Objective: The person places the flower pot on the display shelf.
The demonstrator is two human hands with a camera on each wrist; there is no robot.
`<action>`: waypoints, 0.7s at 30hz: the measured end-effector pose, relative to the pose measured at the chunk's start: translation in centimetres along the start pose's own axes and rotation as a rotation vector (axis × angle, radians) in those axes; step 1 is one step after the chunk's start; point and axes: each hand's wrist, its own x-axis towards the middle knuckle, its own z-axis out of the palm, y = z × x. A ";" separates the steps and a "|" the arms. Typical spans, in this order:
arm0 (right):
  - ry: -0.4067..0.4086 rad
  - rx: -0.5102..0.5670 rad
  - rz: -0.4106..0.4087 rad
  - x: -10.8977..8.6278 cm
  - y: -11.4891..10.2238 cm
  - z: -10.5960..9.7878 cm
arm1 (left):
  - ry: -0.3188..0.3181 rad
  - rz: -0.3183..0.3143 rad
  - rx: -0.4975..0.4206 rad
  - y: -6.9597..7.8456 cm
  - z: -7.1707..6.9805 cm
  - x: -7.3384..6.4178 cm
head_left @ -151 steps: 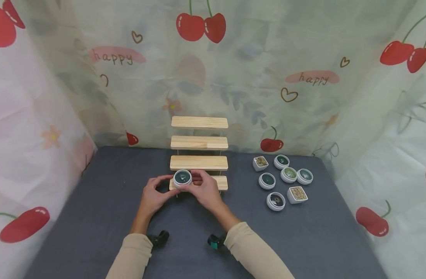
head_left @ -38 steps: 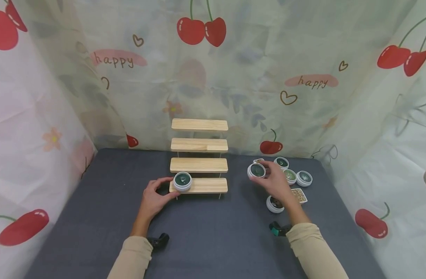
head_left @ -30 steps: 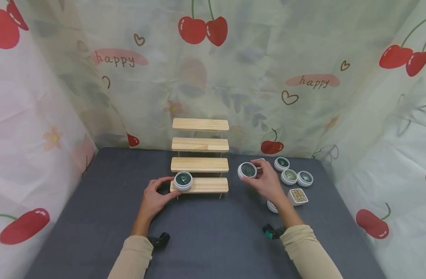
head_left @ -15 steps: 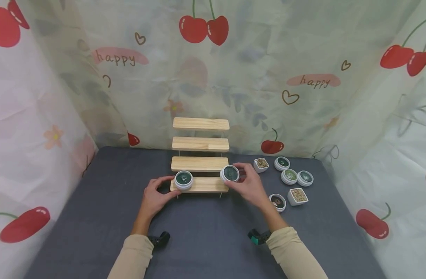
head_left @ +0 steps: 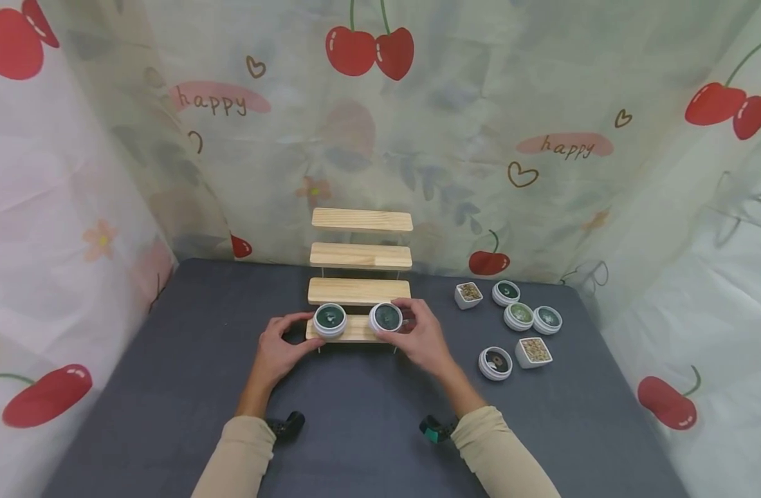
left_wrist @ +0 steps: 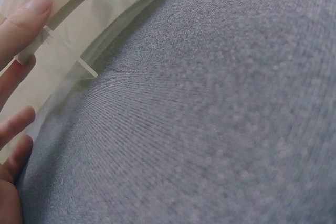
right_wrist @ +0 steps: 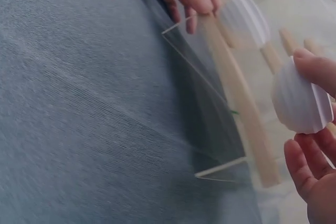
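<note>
While pinching one jar (head_left: 386, 318) in the right hand (head_left: 423, 340), holds it three o'clock from its twin (head_left: 330, 319), with left grip (head_left: 279, 348) unclear.

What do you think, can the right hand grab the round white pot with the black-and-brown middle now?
Probably not yet: the right hand grips a round white pot with a dark green middle. Nothing seems to block the black-and-brown one, though.
</note>
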 end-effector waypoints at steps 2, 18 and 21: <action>0.003 0.006 0.007 -0.1 0.3 0.4 | 0.001 0.006 -0.001 0.0 0.1 0.0; 0.025 0.029 0.035 -0.3 1.2 1.2 | 0.005 0.012 -0.013 -0.1 0.3 -0.1; 0.013 -0.012 0.035 -0.2 1.0 1.4 | 0.014 0.018 -0.005 -0.3 0.2 0.0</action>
